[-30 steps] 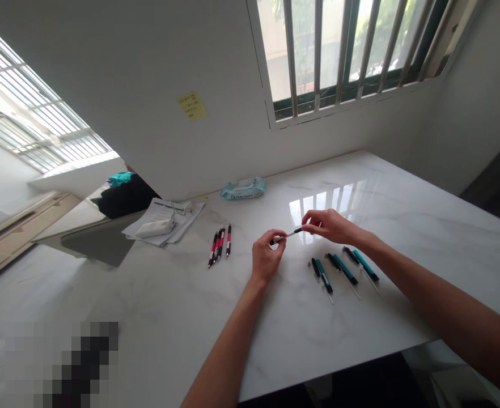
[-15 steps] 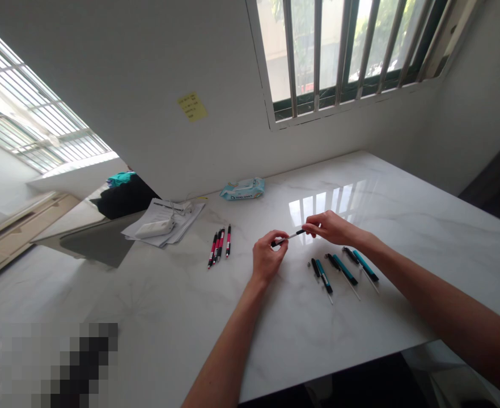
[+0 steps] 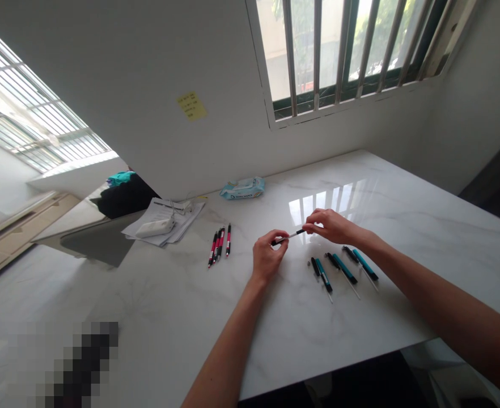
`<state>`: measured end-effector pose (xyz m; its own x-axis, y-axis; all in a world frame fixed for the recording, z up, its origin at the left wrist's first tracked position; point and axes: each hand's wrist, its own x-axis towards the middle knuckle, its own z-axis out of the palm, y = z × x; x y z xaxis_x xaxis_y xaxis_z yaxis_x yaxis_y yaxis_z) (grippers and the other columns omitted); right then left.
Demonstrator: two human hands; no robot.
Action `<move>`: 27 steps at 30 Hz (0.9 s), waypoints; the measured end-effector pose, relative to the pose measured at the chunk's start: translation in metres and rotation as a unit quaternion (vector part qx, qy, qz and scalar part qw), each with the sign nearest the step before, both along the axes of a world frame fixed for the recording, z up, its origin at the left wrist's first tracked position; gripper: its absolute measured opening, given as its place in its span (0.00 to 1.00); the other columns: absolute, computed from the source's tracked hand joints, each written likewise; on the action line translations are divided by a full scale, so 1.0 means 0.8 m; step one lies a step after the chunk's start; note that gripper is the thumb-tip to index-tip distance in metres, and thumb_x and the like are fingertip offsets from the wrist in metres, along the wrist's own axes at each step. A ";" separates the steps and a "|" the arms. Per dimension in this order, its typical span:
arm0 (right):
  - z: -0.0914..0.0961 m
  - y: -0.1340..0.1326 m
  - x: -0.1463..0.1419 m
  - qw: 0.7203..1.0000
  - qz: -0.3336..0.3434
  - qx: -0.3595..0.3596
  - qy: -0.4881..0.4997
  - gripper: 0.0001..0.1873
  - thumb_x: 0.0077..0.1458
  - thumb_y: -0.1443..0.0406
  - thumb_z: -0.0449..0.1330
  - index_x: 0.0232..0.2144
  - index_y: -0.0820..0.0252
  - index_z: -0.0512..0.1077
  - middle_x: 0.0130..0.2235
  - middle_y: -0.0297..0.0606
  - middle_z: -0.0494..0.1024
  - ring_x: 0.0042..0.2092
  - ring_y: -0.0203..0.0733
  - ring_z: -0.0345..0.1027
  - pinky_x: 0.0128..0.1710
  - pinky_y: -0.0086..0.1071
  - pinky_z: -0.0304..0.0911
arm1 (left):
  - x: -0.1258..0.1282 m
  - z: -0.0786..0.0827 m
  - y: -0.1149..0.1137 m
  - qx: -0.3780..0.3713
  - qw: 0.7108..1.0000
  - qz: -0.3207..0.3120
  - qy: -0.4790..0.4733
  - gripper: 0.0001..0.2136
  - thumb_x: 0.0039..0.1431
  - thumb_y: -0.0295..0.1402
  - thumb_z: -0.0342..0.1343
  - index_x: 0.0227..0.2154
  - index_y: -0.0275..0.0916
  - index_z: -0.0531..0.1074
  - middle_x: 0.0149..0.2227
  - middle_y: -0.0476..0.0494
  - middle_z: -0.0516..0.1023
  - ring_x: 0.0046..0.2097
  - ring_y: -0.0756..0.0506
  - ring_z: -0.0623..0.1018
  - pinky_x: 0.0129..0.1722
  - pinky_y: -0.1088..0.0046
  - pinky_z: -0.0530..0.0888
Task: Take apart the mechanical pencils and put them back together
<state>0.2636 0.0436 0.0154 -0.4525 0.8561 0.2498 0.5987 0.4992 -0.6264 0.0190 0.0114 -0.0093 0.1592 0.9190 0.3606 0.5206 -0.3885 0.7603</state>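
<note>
A slim black pen point(image 3: 290, 236) lies across the gap between my hands. My left hand point(image 3: 269, 255) pinches its lower end, and the fingers of my right hand point(image 3: 330, 225) pinch its upper end. Below my right hand, several teal-and-black pens point(image 3: 343, 271) lie on the white marble table point(image 3: 148, 294), with thin white rods sticking out of them. To the left of my left hand, several pink-and-black pens point(image 3: 220, 245) lie bunched close together, not touching either hand.
Behind the pens, loose papers point(image 3: 176, 226) carry a white object point(image 3: 155, 228), and a blue packet of wipes point(image 3: 242, 188) lies near the wall. A black bag point(image 3: 125, 195) sits beyond the table's left edge. A barred window point(image 3: 339, 56) is above the far edge.
The view has tilted slightly, putting the window higher in the frame. Both hands keep hold of the pen in nearly the same place.
</note>
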 end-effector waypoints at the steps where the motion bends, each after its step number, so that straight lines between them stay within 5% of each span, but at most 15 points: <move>1: 0.001 -0.001 -0.001 1.000 0.000 -0.009 -0.010 0.24 0.68 0.50 0.54 0.27 0.57 0.79 0.34 0.43 0.80 0.37 0.45 0.71 0.39 0.36 0.60 | 0.000 0.000 0.000 0.003 1.000 0.001 0.002 0.04 0.60 0.31 0.61 0.36 0.45 0.80 0.38 0.50 0.85 0.40 0.45 0.83 0.46 0.69 0.77; 9: 0.001 -0.002 -0.001 0.992 -0.008 -0.126 0.009 0.35 0.67 0.43 0.49 0.23 0.59 0.78 0.19 0.33 0.67 0.23 0.37 0.56 0.29 0.33 0.52 | -0.004 0.011 -0.003 0.004 0.998 -0.059 -0.032 0.04 0.61 0.33 0.60 0.37 0.43 0.80 0.39 0.47 0.84 0.43 0.44 0.83 0.51 0.65 0.79; 20: -0.007 -0.012 -0.027 0.993 0.020 -0.095 0.066 0.29 0.65 0.45 0.54 0.30 0.58 0.83 0.27 0.36 0.79 0.28 0.38 0.62 0.32 0.32 0.55 | 0.003 0.005 -0.007 -0.033 0.986 -0.042 -0.159 0.08 0.63 0.33 0.50 0.40 0.41 0.73 0.43 0.43 0.80 0.40 0.46 0.80 0.42 0.69 0.77; 27: -0.001 -0.006 -0.013 0.989 -0.079 -0.046 0.118 0.27 0.63 0.43 0.56 0.33 0.57 0.82 0.31 0.37 0.82 0.30 0.41 0.68 0.33 0.33 0.59 | 0.012 0.003 -0.014 0.038 0.999 -0.019 -0.015 0.12 0.61 0.29 0.57 0.48 0.44 0.75 0.49 0.43 0.80 0.48 0.43 0.78 0.53 0.64 0.75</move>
<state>0.2531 0.0385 0.0145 -0.2494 0.9352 0.2513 0.4959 0.3462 -0.7964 0.0287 0.0001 -0.0069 0.1807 0.8822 0.4348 0.4814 -0.4648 0.7431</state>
